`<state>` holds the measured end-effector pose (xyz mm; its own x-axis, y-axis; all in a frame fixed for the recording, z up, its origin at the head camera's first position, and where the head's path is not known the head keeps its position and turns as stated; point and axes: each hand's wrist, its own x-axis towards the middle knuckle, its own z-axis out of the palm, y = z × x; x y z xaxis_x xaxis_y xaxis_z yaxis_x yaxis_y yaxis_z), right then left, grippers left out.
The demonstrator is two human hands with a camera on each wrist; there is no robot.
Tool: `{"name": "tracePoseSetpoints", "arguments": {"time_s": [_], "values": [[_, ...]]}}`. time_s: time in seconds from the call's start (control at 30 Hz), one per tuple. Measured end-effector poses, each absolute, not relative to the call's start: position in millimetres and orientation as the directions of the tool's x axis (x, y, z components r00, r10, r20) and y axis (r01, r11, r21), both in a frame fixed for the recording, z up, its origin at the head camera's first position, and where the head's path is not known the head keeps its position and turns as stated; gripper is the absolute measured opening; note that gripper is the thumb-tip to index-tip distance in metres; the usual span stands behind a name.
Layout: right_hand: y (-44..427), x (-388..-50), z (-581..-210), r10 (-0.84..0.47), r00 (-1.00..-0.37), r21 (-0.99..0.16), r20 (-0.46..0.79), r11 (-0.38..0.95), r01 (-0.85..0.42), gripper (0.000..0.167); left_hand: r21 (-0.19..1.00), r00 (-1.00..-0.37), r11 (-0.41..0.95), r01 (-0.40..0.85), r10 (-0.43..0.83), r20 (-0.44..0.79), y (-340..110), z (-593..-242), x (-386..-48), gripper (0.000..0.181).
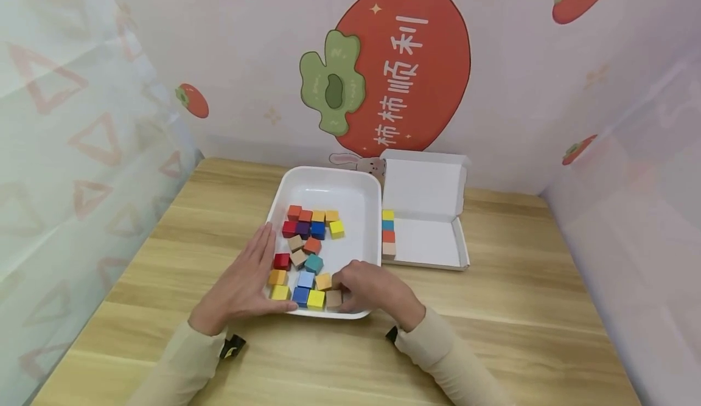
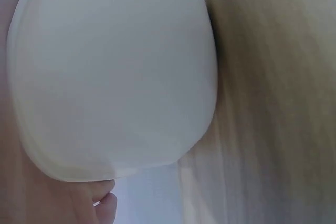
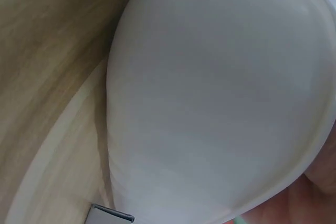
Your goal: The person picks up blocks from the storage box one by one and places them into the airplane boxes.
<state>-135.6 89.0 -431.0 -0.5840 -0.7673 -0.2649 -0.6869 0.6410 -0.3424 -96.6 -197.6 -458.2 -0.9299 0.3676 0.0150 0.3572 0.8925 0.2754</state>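
Note:
A white tray holds many small coloured wooden cubes, among them a teal cube, a light blue cube and yellow cubes. My left hand lies along the tray's left side, its fingers extended and the thumb across the near rim. Inside the near right corner, my right hand has its fingers bent around a tan wooden cube, which it seems to pinch; the fingertips are partly hidden. Both wrist views mostly show the tray's outer wall, with parts of each hand at the edge.
An open white cardboard box stands right of the tray, its lid raised at the back. A column of cubes, including an orange-red cube, lines the box's left side. Beneath is a wooden table, with printed cloth walls around.

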Motion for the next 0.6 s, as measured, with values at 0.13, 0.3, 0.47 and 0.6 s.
{"name": "tracePoseSetpoints", "arguments": {"time_s": [0.13,0.3,0.47,0.6], "values": [[91,-134,-434,-0.771,-0.589,-0.339,-0.242,0.636,-0.693,0.018,0.291,-0.933,0.892,0.346,0.359,0.007,-196,-460,-95,0.145],[94,-136,-432,-0.784,-0.587,-0.380,-0.202,0.615,-0.691,0.012,0.294,-0.938,0.896,0.331,0.347,-0.002,-195,-460,-93,0.145],[108,-141,-415,-0.763,-0.615,-0.475,-0.200,0.624,-0.620,0.010,0.306,-0.940,0.895,0.324,0.342,-0.006,-194,-459,-92,0.144],[128,-147,-398,-0.743,-0.651,-0.520,-0.156,0.622,-0.585,0.021,0.299,-0.939,0.896,0.329,0.345,-0.001,-194,-460,-94,0.143]]}}
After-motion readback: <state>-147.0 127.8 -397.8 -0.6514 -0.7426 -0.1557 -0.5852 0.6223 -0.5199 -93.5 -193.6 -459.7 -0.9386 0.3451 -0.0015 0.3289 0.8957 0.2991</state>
